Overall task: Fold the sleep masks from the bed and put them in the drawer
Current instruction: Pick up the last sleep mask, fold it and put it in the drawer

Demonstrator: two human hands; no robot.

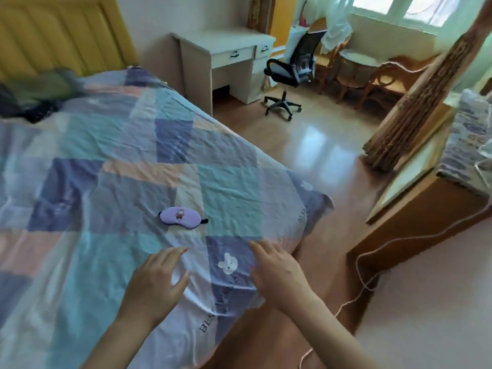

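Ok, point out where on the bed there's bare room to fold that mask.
Bare quilt lies between the purple sleep mask and the left hand and right hand, and wider still beyond the mask toward the yellow headboard. It's crowded only at the far left, where dark clothes are heaped.

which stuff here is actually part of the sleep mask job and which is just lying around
Part of the job:
- purple sleep mask, flat on the bed
- left hand and right hand, both open over the bed's near corner

Just lying about:
- dark clothes heap by the headboard
- white desk
- office chair
- cord on the floor
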